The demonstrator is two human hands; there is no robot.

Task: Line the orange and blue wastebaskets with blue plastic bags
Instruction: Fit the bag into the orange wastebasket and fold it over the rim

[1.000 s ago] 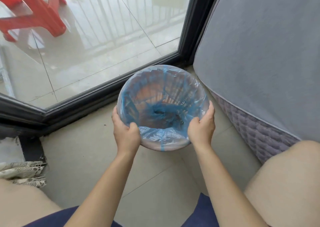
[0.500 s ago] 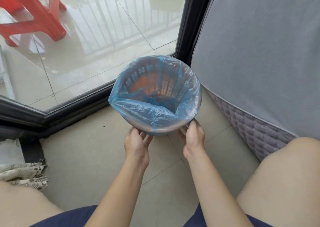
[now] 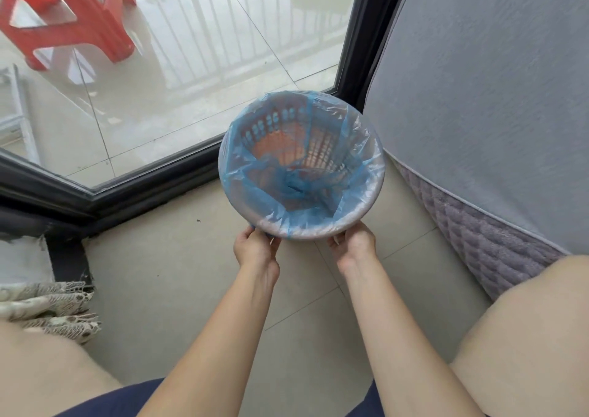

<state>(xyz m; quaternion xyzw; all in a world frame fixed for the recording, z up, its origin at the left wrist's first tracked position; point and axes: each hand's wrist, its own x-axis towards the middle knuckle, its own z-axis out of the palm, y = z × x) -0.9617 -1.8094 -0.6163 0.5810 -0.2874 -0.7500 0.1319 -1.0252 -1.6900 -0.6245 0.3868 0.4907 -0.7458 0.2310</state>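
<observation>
On the tiled floor (image 3: 178, 289) in front of you, both grips meet the near rim of the orange wastebasket (image 3: 280, 144). Your left grip (image 3: 255, 247) is clenched on a fold of the blue plastic bag (image 3: 318, 230) just under that rim. Your right grip (image 3: 353, 246) lays its thumb against the rim with fingers tucked beneath, so you cannot tell what it grasps. The bag lines the basket's inside and is turned over the rim all round. The basket is in the floor's far right corner, between the black window frame (image 3: 159, 190) and the grey mattress (image 3: 478, 98). Beyond the glass stands a red stool (image 3: 79, 18).
</observation>
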